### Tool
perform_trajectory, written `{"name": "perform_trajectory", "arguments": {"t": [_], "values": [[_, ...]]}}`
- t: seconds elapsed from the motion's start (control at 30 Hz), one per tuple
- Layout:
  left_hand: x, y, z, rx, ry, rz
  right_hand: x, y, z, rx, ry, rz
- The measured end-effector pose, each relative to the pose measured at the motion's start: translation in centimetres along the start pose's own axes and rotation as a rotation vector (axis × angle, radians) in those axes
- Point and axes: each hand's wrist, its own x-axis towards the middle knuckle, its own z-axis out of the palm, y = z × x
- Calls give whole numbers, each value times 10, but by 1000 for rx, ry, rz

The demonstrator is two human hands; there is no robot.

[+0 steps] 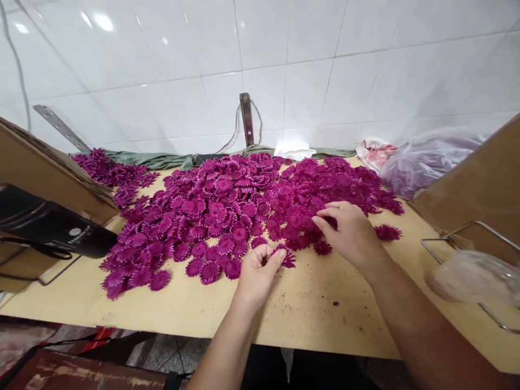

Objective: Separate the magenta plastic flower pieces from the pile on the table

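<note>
A wide heap of magenta fabric flower heads (227, 211) covers the back half of a tan table (309, 309). My left hand (258, 273) is closed at the heap's near edge, pinching one flower head (287, 257) between thumb and forefinger. My right hand (349, 230) lies on the right part of the heap, fingers stretched toward the flowers and resting on them, with nothing seen gripped. One loose flower (388, 232) lies just right of that hand.
A black device (52, 225) sits on a cardboard box (44, 168) at left. At right stand another cardboard box (483, 184), a wire frame (467, 238) with a clear bag (471, 276), and a plastic bag (426, 157). Behind is a white tiled wall.
</note>
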Motion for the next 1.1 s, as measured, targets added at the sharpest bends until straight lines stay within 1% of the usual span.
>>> {"name": "perform_trajectory", "arguments": {"t": [0.07,0.1,0.13,0.2,0.27,0.3,0.37,0.43,0.5,0.57,0.63,0.73,0.77,0.8,0.87,0.93,1.0,1.1], "values": [[4,-3,1,0,26,-11,-9,-11,-5,54,19,4],[5,-4,2,-7,39,-17,-14,-18,-7,106,6,16],[7,-6,3,-20,53,-25,-19,-25,-8,176,-39,31],[8,-8,5,-65,68,-47,-29,-40,-7,348,-214,48],[7,-9,6,-127,58,-78,-38,-49,-1,478,-387,72],[6,-10,6,-155,40,-95,-41,-52,2,518,-436,85],[4,-10,4,-181,-8,-116,-44,-52,9,564,-464,102],[2,-9,2,-154,-49,-103,-44,-50,12,589,-481,91],[-1,-8,1,-102,-71,-67,-43,-48,12,604,-470,75],[-5,-6,0,-55,-62,-15,-40,-45,10,616,-417,63],[-10,-3,-2,-27,-41,33,-34,-39,7,566,-273,98],[-18,0,-6,-26,-4,65,-13,-20,2,406,66,303],[-20,0,-7,-37,4,59,-5,-12,1,391,140,364],[-21,0,-8,-49,9,45,3,-6,0,400,159,370],[-19,0,-8,-73,4,9,16,0,1,388,127,329],[-15,-1,-7,-89,-5,-12,20,-4,2,325,64,267],[-10,-2,-5,-100,-1,-19,13,-16,1,285,13,212],[-3,-5,-4,-117,8,-20,-12,-36,0,361,-92,87]]}}
